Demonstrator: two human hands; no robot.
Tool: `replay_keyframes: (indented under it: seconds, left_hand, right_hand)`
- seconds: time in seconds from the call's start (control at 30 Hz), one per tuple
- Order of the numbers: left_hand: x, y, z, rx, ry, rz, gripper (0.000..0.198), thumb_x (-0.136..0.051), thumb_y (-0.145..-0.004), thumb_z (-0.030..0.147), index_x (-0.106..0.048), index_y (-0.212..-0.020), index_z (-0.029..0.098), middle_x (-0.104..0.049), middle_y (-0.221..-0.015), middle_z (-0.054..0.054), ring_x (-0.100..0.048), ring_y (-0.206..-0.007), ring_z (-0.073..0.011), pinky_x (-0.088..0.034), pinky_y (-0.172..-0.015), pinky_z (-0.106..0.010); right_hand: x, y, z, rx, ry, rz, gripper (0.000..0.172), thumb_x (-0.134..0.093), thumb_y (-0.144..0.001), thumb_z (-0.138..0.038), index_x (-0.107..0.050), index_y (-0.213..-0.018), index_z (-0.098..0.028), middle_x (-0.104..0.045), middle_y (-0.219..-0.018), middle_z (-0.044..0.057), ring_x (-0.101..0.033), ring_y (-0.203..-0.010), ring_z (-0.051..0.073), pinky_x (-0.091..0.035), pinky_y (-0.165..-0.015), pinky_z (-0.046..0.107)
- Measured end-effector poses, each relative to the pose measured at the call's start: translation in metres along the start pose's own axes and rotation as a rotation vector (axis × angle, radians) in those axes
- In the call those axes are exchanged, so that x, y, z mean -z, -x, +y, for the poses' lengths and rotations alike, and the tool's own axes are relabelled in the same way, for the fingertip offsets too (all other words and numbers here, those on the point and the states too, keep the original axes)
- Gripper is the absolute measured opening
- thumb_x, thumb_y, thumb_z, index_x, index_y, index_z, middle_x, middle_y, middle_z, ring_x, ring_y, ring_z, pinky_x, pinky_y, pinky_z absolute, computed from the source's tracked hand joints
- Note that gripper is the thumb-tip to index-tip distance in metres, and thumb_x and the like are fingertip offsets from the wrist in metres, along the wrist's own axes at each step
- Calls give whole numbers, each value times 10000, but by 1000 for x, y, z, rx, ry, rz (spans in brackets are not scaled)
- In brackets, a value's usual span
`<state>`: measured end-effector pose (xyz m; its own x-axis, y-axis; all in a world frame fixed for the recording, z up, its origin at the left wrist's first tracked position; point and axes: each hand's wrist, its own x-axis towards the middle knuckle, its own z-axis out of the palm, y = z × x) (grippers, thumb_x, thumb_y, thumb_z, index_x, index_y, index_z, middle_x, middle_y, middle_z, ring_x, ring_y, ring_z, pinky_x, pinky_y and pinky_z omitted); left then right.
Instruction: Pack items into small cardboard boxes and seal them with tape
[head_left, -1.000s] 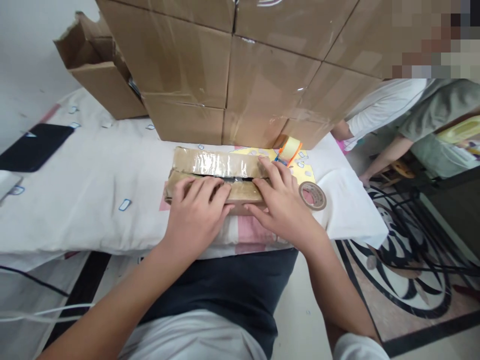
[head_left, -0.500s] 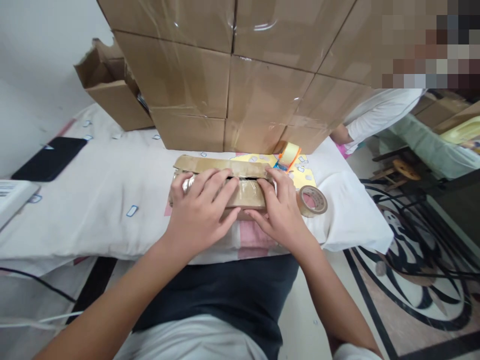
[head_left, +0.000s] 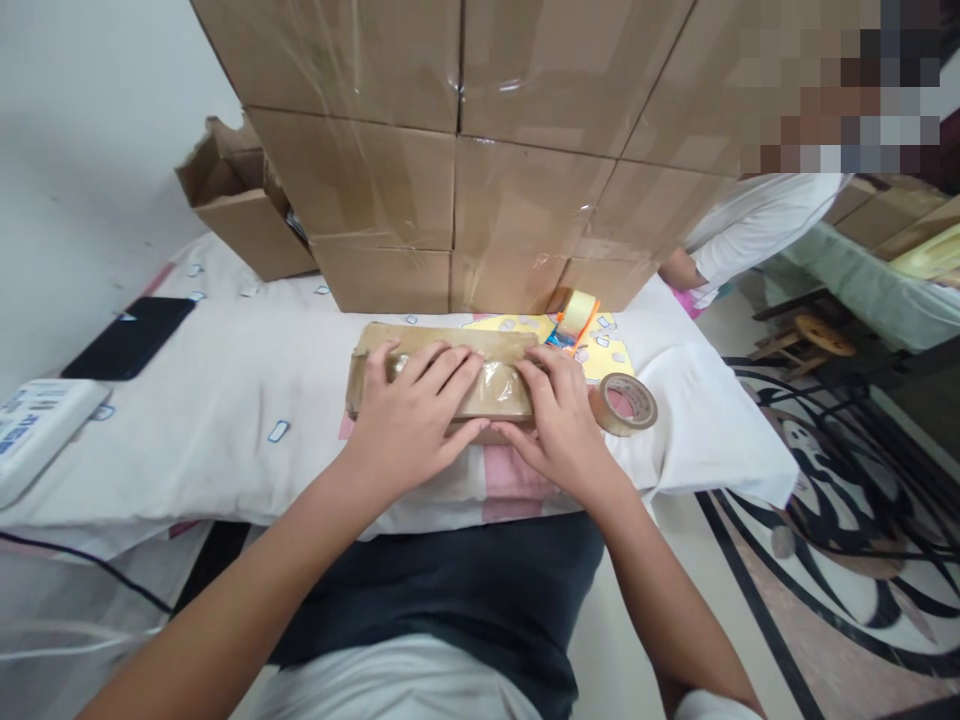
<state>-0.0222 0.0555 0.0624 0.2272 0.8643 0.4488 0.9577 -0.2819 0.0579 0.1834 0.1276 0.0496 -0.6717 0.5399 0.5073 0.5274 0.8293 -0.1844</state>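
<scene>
A small brown cardboard box [head_left: 504,397] lies lengthwise on the cloth before me, its top flaps down and shiny tape on them. My left hand [head_left: 420,405] grips the left and middle of it, fingers bent over the top and thumb along the front edge. On the right end, my right hand [head_left: 559,415] holds it the same way, the two thumb tips almost meeting. A roll of brown tape [head_left: 637,402] rests just right of my right hand. Behind it is a tape dispenser [head_left: 576,320] with orange edges and a pale yellow roll.
Stacked cardboard boxes [head_left: 525,190] wall off the back of the table. An opened carton [head_left: 247,225] stands left of them, with a black phone-like slab [head_left: 127,338] and a white power strip [head_left: 49,430] nearer. At right is another person's sleeve [head_left: 750,235].
The gap between the box's top flaps has closed under my fingers. My hands stay on the box, and the view has shifted slightly.
</scene>
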Motion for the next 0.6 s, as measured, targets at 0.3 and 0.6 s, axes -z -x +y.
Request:
replay_keyframes:
  seconds: [0.3, 0.6]
  left_hand:
    - [-5, -2, 0, -69, 13, 17, 440, -540, -977, 365, -542, -1399, 241, -617, -1432, -86, -535, -1326, -327, -206, -1125, -590]
    - [-9, -1, 2, -138, 15, 34, 364, -510, -1005, 267, -547, -1366, 240, -682, -1343, -83, -590, -1274, -301, -203, -1116, -581]
  right_hand:
    - [-3, 0, -1, -16, -86, -5, 552, -630, -915, -387, -445, -1366, -128, -493, -1343, 199, -404, -1322, 367, -375, -1129, 607]
    - [-4, 4, -1, -23, -125, 2, 417, -583, -931, -270, -455, -1313, -160, -524, -1262, 166, -427, -1246, 334, -427, -1064, 587]
